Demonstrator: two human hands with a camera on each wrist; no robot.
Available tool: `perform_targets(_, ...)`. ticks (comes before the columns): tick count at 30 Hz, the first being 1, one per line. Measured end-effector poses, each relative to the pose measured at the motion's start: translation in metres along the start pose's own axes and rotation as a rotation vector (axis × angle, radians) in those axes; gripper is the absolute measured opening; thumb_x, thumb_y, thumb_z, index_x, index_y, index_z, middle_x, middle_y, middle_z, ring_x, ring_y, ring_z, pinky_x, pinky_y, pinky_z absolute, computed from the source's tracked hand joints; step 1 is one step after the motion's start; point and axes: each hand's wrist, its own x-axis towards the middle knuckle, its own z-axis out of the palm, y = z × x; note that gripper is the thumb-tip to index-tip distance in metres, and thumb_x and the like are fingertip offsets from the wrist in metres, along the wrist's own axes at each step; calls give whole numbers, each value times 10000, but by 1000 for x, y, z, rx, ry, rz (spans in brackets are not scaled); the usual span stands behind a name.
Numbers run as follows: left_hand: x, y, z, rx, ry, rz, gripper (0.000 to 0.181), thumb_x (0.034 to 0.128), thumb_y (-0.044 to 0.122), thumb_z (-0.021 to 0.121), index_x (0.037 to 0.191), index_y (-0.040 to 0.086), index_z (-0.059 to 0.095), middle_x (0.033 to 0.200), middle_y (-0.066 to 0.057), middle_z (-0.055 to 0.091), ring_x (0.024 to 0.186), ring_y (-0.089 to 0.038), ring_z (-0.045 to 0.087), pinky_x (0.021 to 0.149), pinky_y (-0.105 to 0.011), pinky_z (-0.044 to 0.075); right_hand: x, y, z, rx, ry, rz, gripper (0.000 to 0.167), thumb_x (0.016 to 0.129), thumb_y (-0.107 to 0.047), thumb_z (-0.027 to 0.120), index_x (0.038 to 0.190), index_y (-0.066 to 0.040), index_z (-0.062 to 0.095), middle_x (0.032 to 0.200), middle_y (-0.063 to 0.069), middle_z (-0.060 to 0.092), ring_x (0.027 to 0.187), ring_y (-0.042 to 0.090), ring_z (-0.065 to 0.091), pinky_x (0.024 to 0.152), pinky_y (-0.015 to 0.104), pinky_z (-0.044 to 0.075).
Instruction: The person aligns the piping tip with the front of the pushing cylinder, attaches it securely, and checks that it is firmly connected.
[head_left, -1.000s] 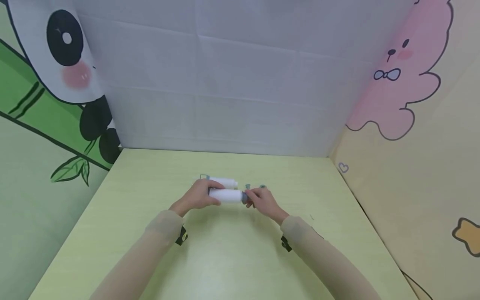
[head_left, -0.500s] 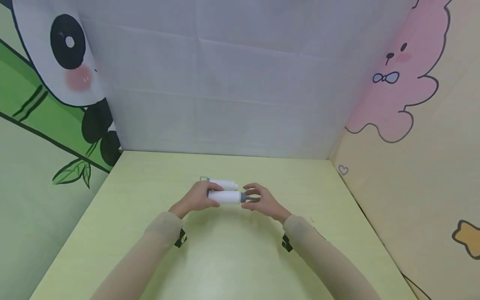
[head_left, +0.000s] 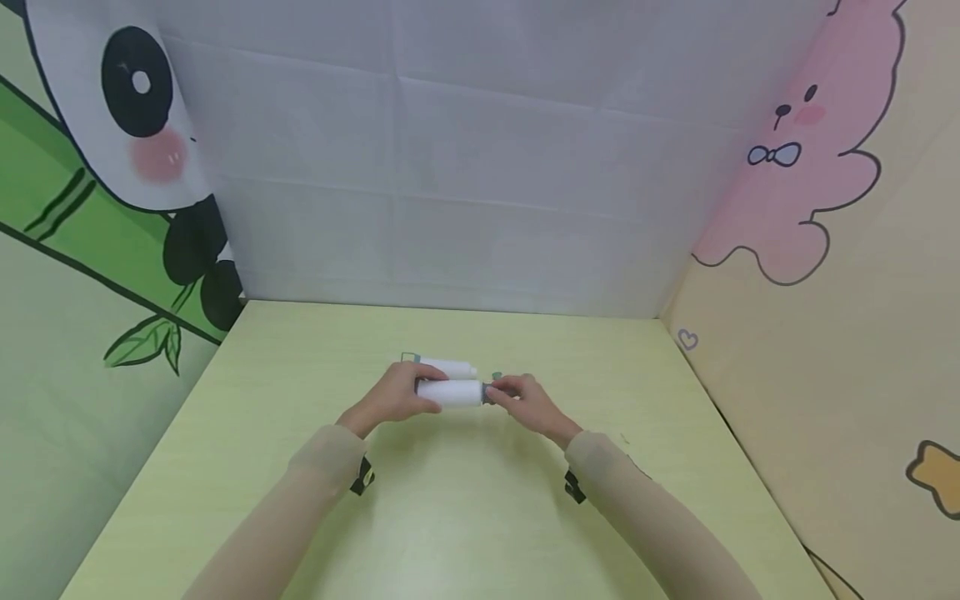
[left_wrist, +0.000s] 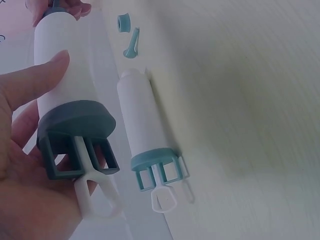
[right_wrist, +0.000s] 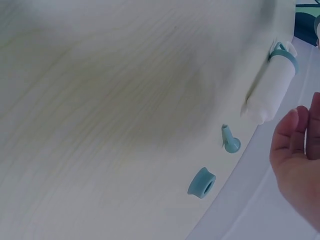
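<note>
My left hand (head_left: 393, 392) grips a white piping syringe (head_left: 453, 392), raised off the table and lying level. In the left wrist view, the thumb lies along its barrel (left_wrist: 77, 75), and its dark teal handle (left_wrist: 77, 125) and white pull ring (left_wrist: 97, 195) point back towards the camera. At the other end, my right hand (head_left: 528, 404) pinches the dark teal collar (head_left: 487, 392) between thumb and fingers. The nozzle past that collar is mostly hidden by the fingers. A second white syringe (head_left: 448, 367) with a teal handle lies on the table just behind.
A loose teal nozzle (right_wrist: 231, 142) and a teal ring collar (right_wrist: 202, 183) lie on the pale wooden table (head_left: 450, 517) beyond my right hand. Behind the table hangs a white sheet (head_left: 465, 192). Painted walls stand at both sides.
Half a second ago my right fingers were spread around the collar, showing the nozzle; now they have closed on the collar again. The left hand and syringe have hardly moved.
</note>
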Motion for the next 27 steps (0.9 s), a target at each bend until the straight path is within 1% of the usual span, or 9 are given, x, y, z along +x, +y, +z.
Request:
perform_targets(5,0,2,0,-4,-8,0,413,690,107,848,1080,107,711,1062,-53,658,973,-258,577,806,-427,485,0,-1,1,-98,4,45,421,995,-432,458,990,-95,711,853,-2,651,810,311,570,655,329,442)
perform_targets(8,0,3,-1,-4,-14,10,410,694,109,846,1080,102,711,1065,-55,656,974,-263,575,801,-433,486,-1,-1,1,-79,8,78,505,1006,-466,397,994,-72,713,875,34,661,821,322,584,645,332,464)
perform_targets(10,0,3,-1,1,-15,10,411,697,113,846,1085,104,710,1069,-53,655,976,-260,574,798,-430,486,-1,-2,1,-19,2,90,527,1011,-463,385,1091,-37,684,959,82,668,883,340,611,660,350,507)
perform_targets(14,0,3,-2,1,-13,8,413,701,107,844,1091,109,709,1076,-48,655,986,-256,573,806,-430,486,0,-4,-1,104,-40,77,469,991,-374,503,1309,-31,528,1169,160,598,954,346,624,679,416,540)
perform_targets(17,-1,3,-3,2,-8,14,405,702,103,843,1084,107,709,1068,-48,657,979,-254,575,806,-433,485,0,-6,-4,176,-73,45,501,918,-223,658,1344,-43,464,1249,181,541,989,327,624,744,436,533)
perform_targets(19,-1,2,-2,3,-7,18,400,700,99,842,1079,106,711,1060,-48,659,972,-254,576,804,-436,485,0,-7,-6,188,-91,13,507,868,-145,718,1304,-22,491,1240,187,547,1006,297,618,785,406,524)
perform_targets(22,1,1,-1,0,-4,10,397,697,96,844,1071,111,714,1055,-39,660,968,-248,576,804,-433,485,-3,-19,-10,158,-102,-21,400,865,-77,707,1218,30,554,1168,203,596,994,298,626,802,359,517)
perform_targets(23,1,1,0,-2,-3,7,400,695,91,843,1073,108,713,1057,-41,659,972,-252,577,809,-436,484,-5,-24,-11,139,-99,-20,365,875,-80,696,1198,38,575,1154,198,608,990,290,629,800,355,517)
perform_targets(27,2,4,1,2,4,-4,416,691,91,845,1084,106,711,1072,-48,657,986,-254,576,819,-433,482,-3,-18,-10,65,-83,10,324,941,-200,626,1165,33,621,1032,114,672,931,298,644,726,359,514)
